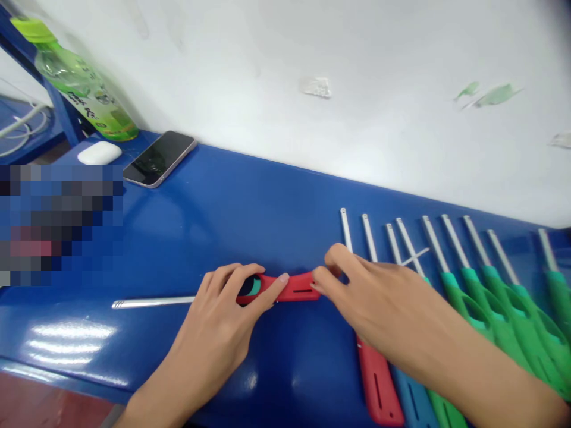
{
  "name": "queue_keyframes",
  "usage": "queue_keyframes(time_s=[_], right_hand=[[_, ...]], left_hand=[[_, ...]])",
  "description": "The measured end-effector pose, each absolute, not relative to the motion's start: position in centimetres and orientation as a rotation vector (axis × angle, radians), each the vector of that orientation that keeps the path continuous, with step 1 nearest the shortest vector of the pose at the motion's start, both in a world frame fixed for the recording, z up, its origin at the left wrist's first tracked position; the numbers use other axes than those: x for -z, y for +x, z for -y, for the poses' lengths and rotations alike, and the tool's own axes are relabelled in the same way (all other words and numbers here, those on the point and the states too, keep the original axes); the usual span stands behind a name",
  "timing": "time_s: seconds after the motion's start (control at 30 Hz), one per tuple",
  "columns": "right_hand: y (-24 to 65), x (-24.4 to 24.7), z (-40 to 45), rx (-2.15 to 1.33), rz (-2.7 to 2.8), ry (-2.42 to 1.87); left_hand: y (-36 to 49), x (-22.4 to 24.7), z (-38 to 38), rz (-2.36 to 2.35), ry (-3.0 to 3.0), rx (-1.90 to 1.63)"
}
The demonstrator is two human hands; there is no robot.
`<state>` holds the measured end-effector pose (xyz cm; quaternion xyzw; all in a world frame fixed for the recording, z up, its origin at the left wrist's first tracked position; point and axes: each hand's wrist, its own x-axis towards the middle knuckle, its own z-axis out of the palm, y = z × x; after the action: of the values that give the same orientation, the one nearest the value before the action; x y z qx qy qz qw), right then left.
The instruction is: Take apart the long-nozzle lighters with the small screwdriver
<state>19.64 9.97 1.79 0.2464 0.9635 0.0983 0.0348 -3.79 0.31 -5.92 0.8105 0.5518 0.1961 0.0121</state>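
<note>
A red long-necked gas lighter lies sideways on the blue table, its metal tube pointing left and its trigger teal. My left hand is closed around the trigger part, with the thumb resting along the red handle. At the handle's right end, my right hand pinches with thumb and forefinger; those fingertips touch the end, and whatever is between them is hidden. Beneath my right forearm lie a second red lighter and a blue lighter, partly covered.
Several green lighters lie in a row at the right, tubes toward the white wall. A thin white strip crosses some tubes. A phone, white case and green bottle are at back left.
</note>
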Motion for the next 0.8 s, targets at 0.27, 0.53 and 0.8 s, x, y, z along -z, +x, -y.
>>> queue_keyframes(time_s=[0.27, 0.53, 0.8], right_hand=[[19.4, -0.6, -8.5, -0.002, -3.083, 0.624], [20.3, -1.6, -10.2, -0.089, -3.103, 0.935], [20.4, -1.4, -10.4, 0.577, -2.949, 0.928]], left_hand=[[-3.6, 5.8, -0.4, -1.791, 2.449, -0.683], [-3.7, 5.8, -0.3, -1.792, 2.41, -0.835], [-4.2, 4.1, 0.5, -1.642, 2.665, -0.984]])
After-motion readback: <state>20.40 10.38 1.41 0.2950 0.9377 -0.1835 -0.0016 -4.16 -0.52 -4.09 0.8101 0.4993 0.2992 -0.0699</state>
